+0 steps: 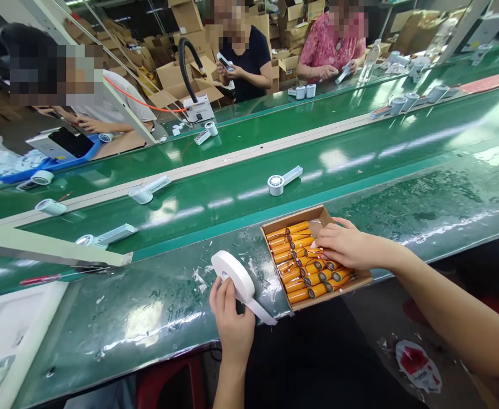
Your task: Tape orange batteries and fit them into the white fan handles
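Note:
My left hand [231, 318] grips a white roll of tape [235, 276] at the near edge of the green bench [155, 307]; a loose strip of tape hangs from the roll toward the right. My right hand [348, 245] reaches into a shallow cardboard box [317, 215] filled with several orange cylindrical batteries [300, 281] that have red and black wires. Its fingers rest on the batteries near the box's middle; I cannot tell whether they grip one.
A green conveyor belt [360, 153] runs behind the box, carrying a white handheld fan [282, 180] and others further left. Three people work on the far side among cardboard cartons. A white tray [6, 324] sits at the left.

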`<state>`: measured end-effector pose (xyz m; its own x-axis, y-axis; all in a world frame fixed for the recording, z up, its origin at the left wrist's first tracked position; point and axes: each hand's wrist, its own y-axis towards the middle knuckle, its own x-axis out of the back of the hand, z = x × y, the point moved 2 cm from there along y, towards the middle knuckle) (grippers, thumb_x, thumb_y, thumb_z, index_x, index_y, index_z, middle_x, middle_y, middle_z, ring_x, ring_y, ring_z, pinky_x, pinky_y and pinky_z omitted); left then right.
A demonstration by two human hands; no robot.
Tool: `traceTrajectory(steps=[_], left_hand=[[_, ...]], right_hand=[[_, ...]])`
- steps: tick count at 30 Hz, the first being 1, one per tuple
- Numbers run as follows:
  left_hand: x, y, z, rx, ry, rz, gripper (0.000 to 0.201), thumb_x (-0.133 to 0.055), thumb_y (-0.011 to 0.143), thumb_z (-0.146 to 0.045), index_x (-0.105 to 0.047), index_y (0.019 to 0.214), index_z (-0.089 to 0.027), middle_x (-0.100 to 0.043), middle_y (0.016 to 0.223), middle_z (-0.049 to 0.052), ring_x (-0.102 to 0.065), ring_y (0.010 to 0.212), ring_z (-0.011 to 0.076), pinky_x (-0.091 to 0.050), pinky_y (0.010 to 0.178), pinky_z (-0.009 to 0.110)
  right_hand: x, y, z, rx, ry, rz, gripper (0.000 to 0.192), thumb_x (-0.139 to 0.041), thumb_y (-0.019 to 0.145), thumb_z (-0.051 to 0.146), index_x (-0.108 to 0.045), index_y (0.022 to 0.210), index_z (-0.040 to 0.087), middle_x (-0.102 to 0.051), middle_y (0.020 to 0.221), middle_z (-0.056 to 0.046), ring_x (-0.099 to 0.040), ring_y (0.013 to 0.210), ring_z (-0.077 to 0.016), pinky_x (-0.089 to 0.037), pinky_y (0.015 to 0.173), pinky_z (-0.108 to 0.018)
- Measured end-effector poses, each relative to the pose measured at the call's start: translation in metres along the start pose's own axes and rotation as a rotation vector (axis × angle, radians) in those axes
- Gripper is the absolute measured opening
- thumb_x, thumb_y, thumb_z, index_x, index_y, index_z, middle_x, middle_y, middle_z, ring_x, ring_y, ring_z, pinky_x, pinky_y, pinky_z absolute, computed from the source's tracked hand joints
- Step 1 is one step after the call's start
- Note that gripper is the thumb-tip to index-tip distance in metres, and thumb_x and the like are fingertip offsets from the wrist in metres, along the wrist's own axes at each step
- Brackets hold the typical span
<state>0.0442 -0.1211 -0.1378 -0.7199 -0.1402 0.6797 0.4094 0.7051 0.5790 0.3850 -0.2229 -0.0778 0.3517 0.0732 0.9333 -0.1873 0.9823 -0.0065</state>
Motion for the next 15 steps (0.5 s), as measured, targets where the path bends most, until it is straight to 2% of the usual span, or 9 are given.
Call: traceTrajectory(steps=[4,9,12,15], left_hand=[[0.008,-0.001,-0.005,-0.023,-0.003,0.012,0.045,-0.065,0.093,-0.016,-0.055,0.136,-0.023,-0.061,0.125,0.014,-0.047,0.136,0.0373,-0.048,0.107,0.06],[0.025,0.001,-0.025,-0.124,0.01,0.055,0.039,-0.065,0.091,-0.009,-0.057,0.127,-0.019,-0.061,0.118,0.014,-0.047,0.133,0.0383,-0.049,0.102,0.059],[0.03,0.007,-0.039,-0.193,0.008,0.078,0.034,-0.062,0.09,-0.003,-0.06,0.121,-0.016,-0.062,0.117,0.014,-0.045,0.131,0.0384,-0.049,0.102,0.058],[0.03,0.013,-0.046,-0.219,0.004,0.089,0.034,-0.062,0.088,0.0,-0.061,0.119,-0.016,-0.063,0.116,0.014,-0.045,0.13,0.0383,-0.049,0.102,0.057]], right_hand=[[0.003,-0.006,0.001,-0.106,0.109,-0.135,0.029,-0.041,0.108,0.033,-0.066,0.119,0.022,-0.064,0.121,-0.011,-0.055,0.12,-0.0291,-0.029,0.115,-0.058],[0.009,-0.016,0.015,-0.17,0.491,-0.311,0.033,-0.048,0.107,0.048,-0.062,0.126,0.024,-0.061,0.123,-0.009,-0.057,0.116,-0.0254,-0.047,0.102,-0.039],[0.01,-0.015,0.026,-0.212,0.555,-0.303,0.03,-0.046,0.108,0.047,-0.062,0.118,0.023,-0.064,0.117,-0.008,-0.06,0.108,-0.0235,-0.049,0.096,-0.036],[0.006,-0.009,0.037,-0.236,0.399,-0.222,0.028,-0.043,0.11,0.041,-0.063,0.105,0.022,-0.067,0.102,-0.005,-0.062,0.099,-0.0232,-0.045,0.095,-0.039]])
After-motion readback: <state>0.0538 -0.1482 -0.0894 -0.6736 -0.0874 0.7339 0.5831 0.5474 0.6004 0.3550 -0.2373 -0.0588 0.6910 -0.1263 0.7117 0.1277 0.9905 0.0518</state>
